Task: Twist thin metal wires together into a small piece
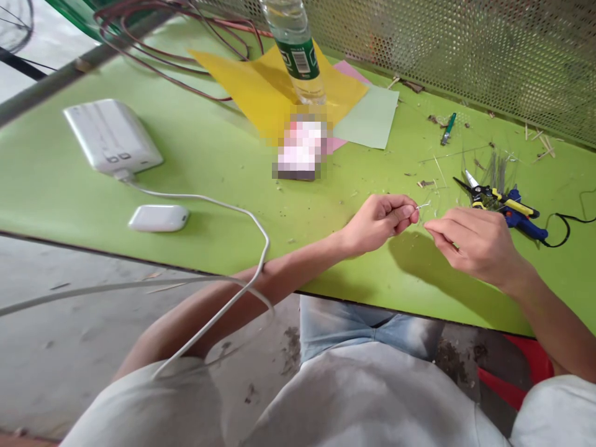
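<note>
Over the green table, my left hand (382, 222) is closed in a pinch on a thin piece of wire (423, 205), whose short silvery end sticks out past the fingertips. Just to its right, my right hand (479, 245) is also pinched closed, thumb against forefinger. Whatever those fingers hold is too fine to make out. Beyond the right hand lie yellow-and-black pliers (505, 200), partly over a blue glue gun (526, 225) with a black cord. A bundle of thin straight wires (498, 171) lies behind the pliers.
A green cutter knife (448, 129) and wood scraps (547, 146) lie near the mesh panel (442, 49). A water bottle (298, 56) stands by coloured paper (367, 118) and a blurred phone (302, 149). A white cable (261, 230) from the power bank (112, 133) crosses my left arm.
</note>
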Tool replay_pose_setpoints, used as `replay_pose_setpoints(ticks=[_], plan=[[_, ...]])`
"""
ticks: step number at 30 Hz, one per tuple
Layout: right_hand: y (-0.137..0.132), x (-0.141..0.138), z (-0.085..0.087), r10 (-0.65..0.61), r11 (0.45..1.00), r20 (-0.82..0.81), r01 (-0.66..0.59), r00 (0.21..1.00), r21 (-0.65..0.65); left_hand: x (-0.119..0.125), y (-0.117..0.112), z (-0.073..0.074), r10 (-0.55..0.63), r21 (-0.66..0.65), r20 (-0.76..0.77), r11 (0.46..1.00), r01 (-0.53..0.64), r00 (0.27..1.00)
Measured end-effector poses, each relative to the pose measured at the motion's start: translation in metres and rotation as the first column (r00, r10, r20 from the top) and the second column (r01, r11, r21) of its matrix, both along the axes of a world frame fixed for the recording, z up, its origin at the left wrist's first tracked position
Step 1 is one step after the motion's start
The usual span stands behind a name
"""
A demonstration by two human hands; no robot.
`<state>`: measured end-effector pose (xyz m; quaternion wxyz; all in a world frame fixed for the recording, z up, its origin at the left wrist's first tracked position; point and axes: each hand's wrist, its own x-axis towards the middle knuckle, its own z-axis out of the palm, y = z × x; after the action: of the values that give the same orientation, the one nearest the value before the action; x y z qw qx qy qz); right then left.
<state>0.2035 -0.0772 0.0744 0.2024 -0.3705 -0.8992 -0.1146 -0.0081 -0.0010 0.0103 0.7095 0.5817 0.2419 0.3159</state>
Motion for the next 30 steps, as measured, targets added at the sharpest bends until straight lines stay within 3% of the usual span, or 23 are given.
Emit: replay_pose_setpoints(ticks=[5, 10, 14, 17, 21, 26, 30], plan=[[0.008, 0.008, 0.001, -0.011, 0.998, -0.090, 0.005, 0.996, -0.062, -0.004, 0.000, 0.004, -0.133, -0.043, 0.044, 0.990, 0.135, 0.990], [0.018, 0.013, -0.002, -0.013, 0.982, -0.183, -0.023, 0.983, -0.190, -0.008, -0.002, 0.012, -0.359, 0.021, -0.095, 0.932, 0.362, 0.929], [0.017, 0.010, -0.004, -0.010, 0.981, -0.157, -0.021, 0.988, -0.193, -0.007, -0.001, 0.010, -0.393, 0.135, -0.223, 0.894, 0.428, 0.892], [0.012, 0.004, -0.005, -0.020, 0.993, -0.072, 0.012, 0.997, -0.118, -0.004, -0.001, 0.006, -0.346, 0.171, -0.308, 0.896, 0.410, 0.886], [0.004, -0.004, -0.001, -0.037, 0.999, 0.022, 0.038, 0.999, -0.032, 0.000, -0.004, 0.003, -0.244, 0.142, -0.363, 0.939, 0.312, 0.899], [-0.006, -0.010, 0.004, 0.001, 1.000, 0.089, -0.001, 0.996, 0.003, 0.000, -0.003, 0.006, -0.140, 0.074, -0.229, 0.984, 0.161, 0.963], [-0.009, -0.008, 0.003, -0.009, 1.000, 0.096, 0.010, 0.995, -0.015, -0.004, 0.000, 0.010, -0.136, 0.052, -0.166, 0.988, 0.146, 0.977]])
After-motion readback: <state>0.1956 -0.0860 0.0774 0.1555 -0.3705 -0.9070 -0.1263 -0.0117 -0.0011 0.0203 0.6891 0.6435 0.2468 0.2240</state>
